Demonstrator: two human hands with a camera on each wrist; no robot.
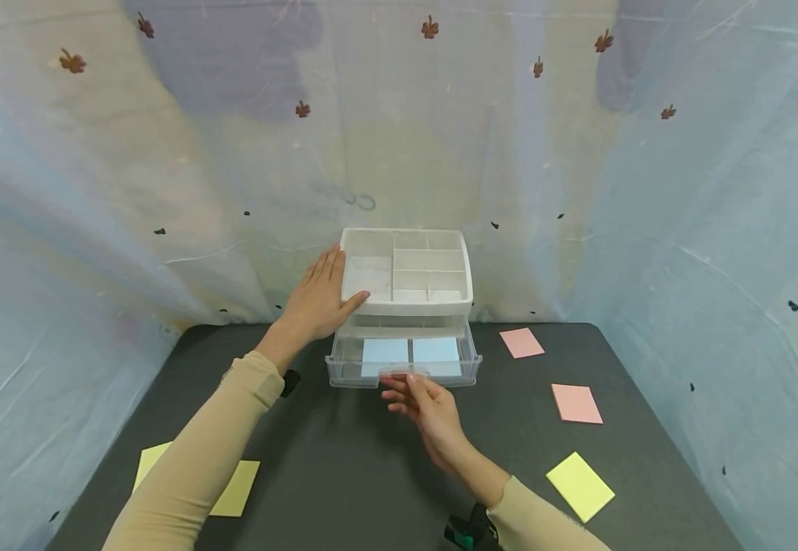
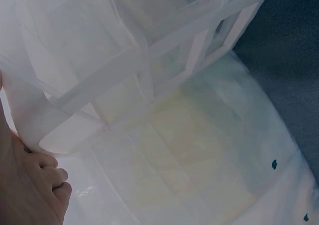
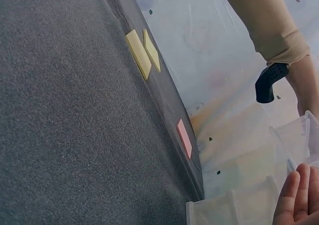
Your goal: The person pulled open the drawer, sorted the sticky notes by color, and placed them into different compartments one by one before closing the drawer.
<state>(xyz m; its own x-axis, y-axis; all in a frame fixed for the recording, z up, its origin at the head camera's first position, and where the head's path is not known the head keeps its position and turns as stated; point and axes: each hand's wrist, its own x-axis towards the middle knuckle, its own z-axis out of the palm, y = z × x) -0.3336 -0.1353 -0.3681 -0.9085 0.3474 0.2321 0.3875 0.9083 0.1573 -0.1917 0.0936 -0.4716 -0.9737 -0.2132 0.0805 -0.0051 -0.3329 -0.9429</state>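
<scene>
A white desk organizer [image 1: 433,260] with a divided top tray stands at the back of the table. Its clear drawer [image 1: 350,375] is pulled out toward me, and two light blue sticky note pads [image 1: 385,352] lie side by side in it. My left hand [image 1: 316,295] rests against the organizer's left side, fingers straight and thumb over the front rim. In the left wrist view, that hand's fingers [image 2: 47,182] show at the lower left beside the white frame. My right hand [image 1: 429,413] pinches the drawer's front lip at its middle, thumb above and fingers below.
On the right of the dark table [image 1: 343,474] lie two pink sticky note pads [image 1: 576,403] and a yellow pad [image 1: 581,487]. Yellow pads [image 1: 236,490] lie at the left, partly behind my left sleeve. The right wrist view shows another pink pad [image 3: 184,138]. Printed curtains surround the table.
</scene>
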